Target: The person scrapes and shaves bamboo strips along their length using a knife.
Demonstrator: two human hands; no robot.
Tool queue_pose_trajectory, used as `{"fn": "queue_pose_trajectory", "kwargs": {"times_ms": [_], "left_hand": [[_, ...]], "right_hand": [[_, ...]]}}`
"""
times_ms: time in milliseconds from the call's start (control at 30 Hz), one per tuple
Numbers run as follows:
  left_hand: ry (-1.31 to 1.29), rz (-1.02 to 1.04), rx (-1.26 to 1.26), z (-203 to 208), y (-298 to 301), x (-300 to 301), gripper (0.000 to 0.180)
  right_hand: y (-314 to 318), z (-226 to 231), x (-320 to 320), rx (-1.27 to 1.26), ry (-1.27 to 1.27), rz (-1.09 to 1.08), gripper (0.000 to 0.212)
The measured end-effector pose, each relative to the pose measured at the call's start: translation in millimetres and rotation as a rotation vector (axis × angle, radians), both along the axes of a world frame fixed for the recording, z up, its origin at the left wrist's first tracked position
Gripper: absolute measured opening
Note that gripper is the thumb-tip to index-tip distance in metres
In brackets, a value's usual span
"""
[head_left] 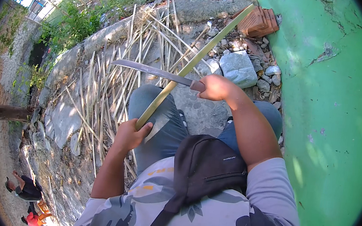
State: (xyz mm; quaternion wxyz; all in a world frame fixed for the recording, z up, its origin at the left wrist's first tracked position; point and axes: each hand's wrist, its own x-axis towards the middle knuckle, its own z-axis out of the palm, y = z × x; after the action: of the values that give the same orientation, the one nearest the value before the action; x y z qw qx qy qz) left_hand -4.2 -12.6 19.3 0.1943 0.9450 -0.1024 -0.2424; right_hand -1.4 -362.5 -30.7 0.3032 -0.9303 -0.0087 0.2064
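Note:
A long pale bamboo strip (211, 45) slants up and away from my left hand (131, 134), which is closed round its near end above my left knee. My right hand (217, 88) grips a machete (152, 70) by its short brown handle. The curved grey blade points left and crosses the strip about midway; whether the edge touches it I cannot tell. Beyond my left knee and to its left, many thin split strips (141, 49) lie loosely piled on the stone ground.
A green wall (323, 106) stands close on my right. Ahead are a pale stone block (238, 68), rubble and stacked reddish tiles (259, 23). A black bag (210, 169) lies across my front. Two people (27, 189) are at the far lower left.

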Motion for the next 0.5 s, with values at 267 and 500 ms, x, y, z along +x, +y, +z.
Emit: {"fn": "queue_pose_trajectory", "kwargs": {"times_ms": [267, 500], "left_hand": [[-0.037, -0.024, -0.019, -7, 5, 1, 0.064], [-0.050, -0.055, 0.001, -3, 2, 3, 0.065]], "right_hand": [[-4, -5, -1, 0.074, -0.023, -0.062, 0.037], [5, 2, -1, 0.064, 0.078, -0.053, 0.035]]}}
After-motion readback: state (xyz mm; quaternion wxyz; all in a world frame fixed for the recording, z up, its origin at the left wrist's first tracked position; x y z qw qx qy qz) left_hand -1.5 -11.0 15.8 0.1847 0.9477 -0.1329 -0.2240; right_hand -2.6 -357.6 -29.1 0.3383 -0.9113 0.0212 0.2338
